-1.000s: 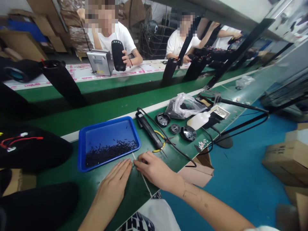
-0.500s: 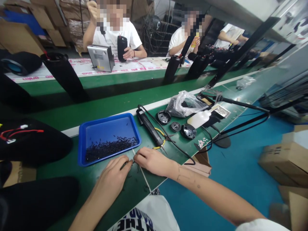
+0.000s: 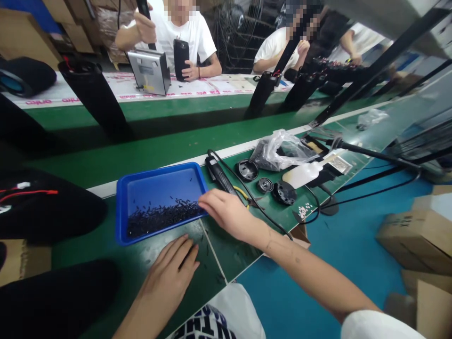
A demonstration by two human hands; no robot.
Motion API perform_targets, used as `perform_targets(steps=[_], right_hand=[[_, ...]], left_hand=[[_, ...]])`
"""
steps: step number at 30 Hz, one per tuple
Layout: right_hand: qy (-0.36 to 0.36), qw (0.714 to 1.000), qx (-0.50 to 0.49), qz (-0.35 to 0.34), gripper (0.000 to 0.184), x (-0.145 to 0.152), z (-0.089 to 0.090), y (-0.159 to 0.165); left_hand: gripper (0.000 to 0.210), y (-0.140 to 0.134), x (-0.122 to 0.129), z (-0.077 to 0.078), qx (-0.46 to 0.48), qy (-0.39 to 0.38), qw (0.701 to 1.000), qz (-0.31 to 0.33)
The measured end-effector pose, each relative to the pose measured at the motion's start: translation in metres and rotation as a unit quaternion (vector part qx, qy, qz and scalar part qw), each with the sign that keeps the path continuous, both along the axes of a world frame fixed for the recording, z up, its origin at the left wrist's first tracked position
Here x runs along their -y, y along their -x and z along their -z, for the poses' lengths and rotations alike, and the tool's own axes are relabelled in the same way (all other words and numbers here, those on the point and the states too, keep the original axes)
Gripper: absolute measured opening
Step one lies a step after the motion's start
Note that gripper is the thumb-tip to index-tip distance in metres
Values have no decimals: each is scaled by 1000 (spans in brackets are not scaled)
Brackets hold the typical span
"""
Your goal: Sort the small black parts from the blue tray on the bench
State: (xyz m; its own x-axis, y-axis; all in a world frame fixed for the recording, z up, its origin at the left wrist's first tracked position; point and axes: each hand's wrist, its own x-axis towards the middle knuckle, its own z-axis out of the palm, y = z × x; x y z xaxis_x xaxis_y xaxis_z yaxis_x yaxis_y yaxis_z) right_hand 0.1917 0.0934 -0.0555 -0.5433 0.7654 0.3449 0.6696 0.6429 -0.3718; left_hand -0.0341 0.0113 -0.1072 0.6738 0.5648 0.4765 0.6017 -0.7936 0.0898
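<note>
A blue tray (image 3: 141, 188) holding several small black screws (image 3: 160, 217) lies on the green bench. My right hand (image 3: 226, 213) reaches over the tray's right rim, fingertips pinched together just above the screws; whether a screw is between them I cannot tell. My left hand (image 3: 173, 268) rests flat, fingers spread, on the bench below the tray, with a few loose screws (image 3: 206, 247) beside it. Behind my right hand lie a black electric screwdriver (image 3: 219, 175) and yellow-handled pliers (image 3: 243, 193).
Round black parts (image 3: 284, 192), a white squeeze bottle (image 3: 302, 174) and a clear plastic bag (image 3: 282, 148) lie to the right. Black cylindrical housings (image 3: 95, 101) stand on the conveyor. Two people work at the far bench. Cardboard boxes (image 3: 413, 235) stand on the blue floor.
My right hand has lifted from the bench near my left hand and moved up to the tray's right edge. My left hand has flattened and stayed low.
</note>
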Motion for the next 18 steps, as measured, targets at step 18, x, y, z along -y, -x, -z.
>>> perform_targets(steps=[18], right_hand=[[82, 992, 32, -88, 14, 55, 30, -10]], left_hand=[[29, 0, 3, 7, 48, 62, 996, -31]])
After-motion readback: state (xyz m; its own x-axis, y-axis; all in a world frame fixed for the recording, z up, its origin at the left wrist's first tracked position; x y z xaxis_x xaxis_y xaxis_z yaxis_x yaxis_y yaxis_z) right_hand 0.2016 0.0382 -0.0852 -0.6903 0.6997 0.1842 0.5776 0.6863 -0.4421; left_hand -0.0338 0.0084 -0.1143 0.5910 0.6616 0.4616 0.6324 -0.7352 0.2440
